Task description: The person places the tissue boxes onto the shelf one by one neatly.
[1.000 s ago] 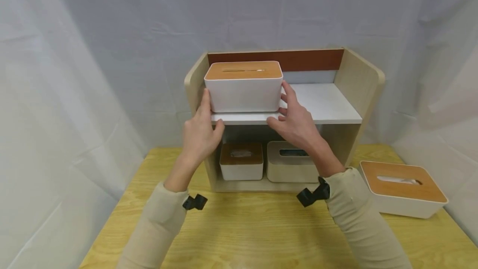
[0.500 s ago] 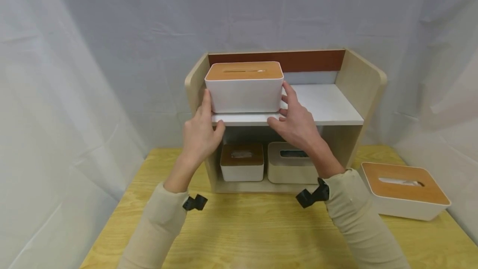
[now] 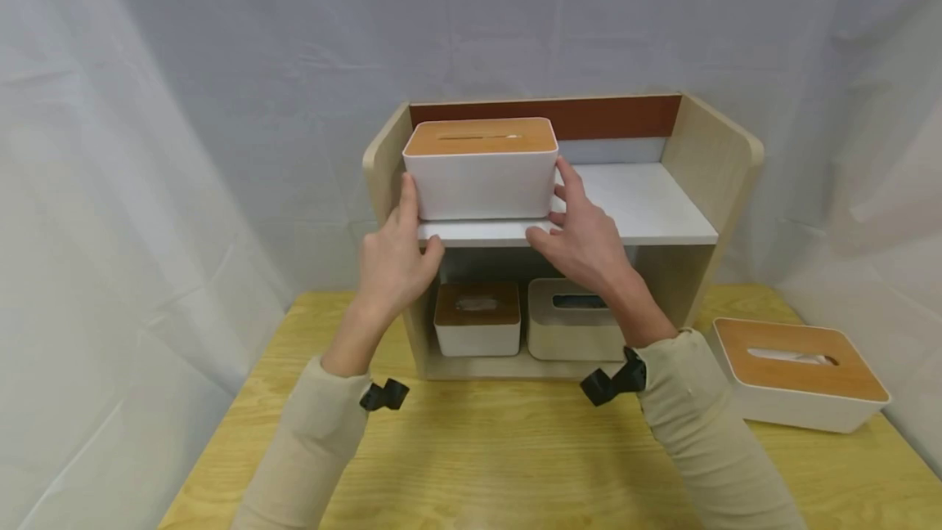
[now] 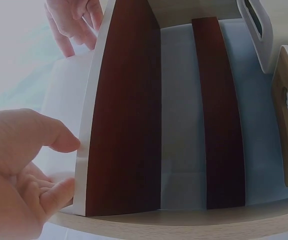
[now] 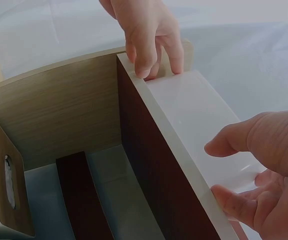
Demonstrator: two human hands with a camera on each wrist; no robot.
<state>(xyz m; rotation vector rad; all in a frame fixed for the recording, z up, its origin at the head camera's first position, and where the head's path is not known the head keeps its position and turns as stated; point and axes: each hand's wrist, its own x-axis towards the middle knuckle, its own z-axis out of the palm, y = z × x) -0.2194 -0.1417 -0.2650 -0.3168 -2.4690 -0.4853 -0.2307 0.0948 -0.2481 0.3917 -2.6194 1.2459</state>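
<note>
**Tissue box on upper shelf, held between two hands**

1. Table: light plywood top, filling the head view from 3 through 6 to 9 o'clock.

2. Shelf unit: pale wood sides, brown back rail, white upper board. Stands on the table at centre.

3. Spare tissue box: white, wood lid with slot, on the table at 4 o'clock of the shelf unit, well apart from both hands.

4. Held tissue box: white body, wood lid with slot. Sits on the upper board at its left end, its front face near the board's front edge, at 12 o'clock of the hands.

5. Beige tissue box: lower compartment, right.

6. Small wood-lidded box: lower compartment, left, just beside item 5.

7. Right hand: fingers spread and fairly straight against the held box's right end; thumb under the board's front edge.

8. Left hand: index finger straight up along the box's left end, thumb under the board edge. Neither hand wraps the box.

Risk, as judged: the box sits close to the front edge, so uneven pressure from one side could skew it or tip it forward onto the table. The left end leaves little room beside the side panel, so fingers there could be pinched.
</note>
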